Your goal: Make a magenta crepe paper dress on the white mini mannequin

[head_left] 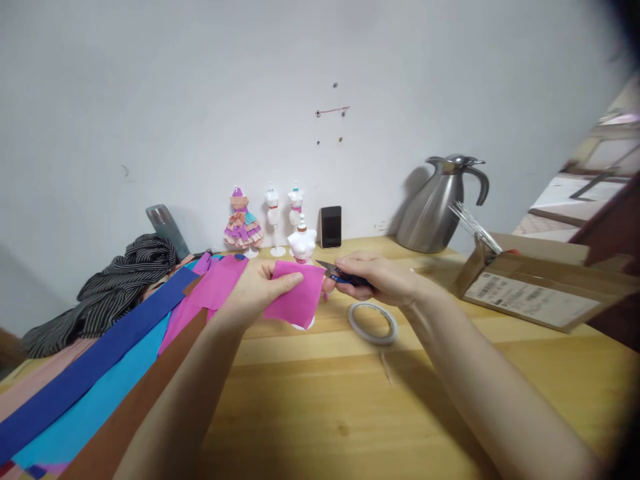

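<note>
My left hand pinches a roughly square piece of bright pink fabric between thumb and fingers. Closed around a pair of small dark-handled snips is my right hand; their pointed blades are at the fabric's upper right corner. From this view I cannot tell whether the blades touch it. Directly behind the fabric stands a small white dress-form mannequin, its lower part mostly hidden. A roll of white tape lies on the wooden table below my right hand.
Strips of coloured fabric and a striped cloth cover the left side. Along the wall stand a dressed mannequin, two white mannequins, a black phone-like device and a steel jug. A cardboard box sits right.
</note>
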A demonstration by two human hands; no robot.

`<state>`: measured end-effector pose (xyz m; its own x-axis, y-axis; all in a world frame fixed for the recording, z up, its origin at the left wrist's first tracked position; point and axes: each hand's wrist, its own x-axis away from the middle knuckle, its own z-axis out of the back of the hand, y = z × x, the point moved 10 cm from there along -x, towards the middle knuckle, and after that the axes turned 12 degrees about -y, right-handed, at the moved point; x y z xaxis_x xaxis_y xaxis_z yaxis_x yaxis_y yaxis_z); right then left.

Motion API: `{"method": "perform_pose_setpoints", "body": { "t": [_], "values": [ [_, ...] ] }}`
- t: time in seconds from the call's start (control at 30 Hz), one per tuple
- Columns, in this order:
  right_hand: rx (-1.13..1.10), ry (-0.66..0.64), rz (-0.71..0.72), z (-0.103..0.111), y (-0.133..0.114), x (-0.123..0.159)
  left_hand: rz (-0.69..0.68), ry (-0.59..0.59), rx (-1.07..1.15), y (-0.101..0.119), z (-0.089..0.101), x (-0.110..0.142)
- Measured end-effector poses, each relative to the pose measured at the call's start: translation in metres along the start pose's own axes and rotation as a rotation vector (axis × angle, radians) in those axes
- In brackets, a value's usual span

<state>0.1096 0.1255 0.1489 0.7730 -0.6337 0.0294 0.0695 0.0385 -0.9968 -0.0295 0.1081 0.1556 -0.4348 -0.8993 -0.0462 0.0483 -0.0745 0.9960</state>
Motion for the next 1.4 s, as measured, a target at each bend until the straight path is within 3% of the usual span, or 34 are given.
{"method": "perform_pose_setpoints", "body": {
  "t": [0.4,0.63,0.8,1.17,1.33,1.4],
  "values": [
    [-0.003,-0.009,-0.029,-0.003,0.006,-0.005,0.002,0.039,0.059,-0.004,0.001,-0.003],
    [-0.018,-0.026,-0.041,-0.004,0.008,-0.005,0.004,-0.029,0.162,-0.01,-0.005,-0.007],
    [0.04,-0.002,-0.056,-0.001,0.009,-0.005,0.038,0.014,0.182,-0.012,-0.002,-0.007],
    [0.658,-0.013,0.044,0.001,-0.03,0.016,0.012,0.02,0.369,-0.017,0.006,-0.007],
    [1.055,0.256,0.226,0.009,-0.062,0.032,-0.019,-0.028,0.371,-0.014,0.001,-0.009],
    [1.148,0.308,0.282,0.007,-0.068,0.036,-0.017,-0.059,0.378,-0.013,-0.004,-0.009]
  ]
}}
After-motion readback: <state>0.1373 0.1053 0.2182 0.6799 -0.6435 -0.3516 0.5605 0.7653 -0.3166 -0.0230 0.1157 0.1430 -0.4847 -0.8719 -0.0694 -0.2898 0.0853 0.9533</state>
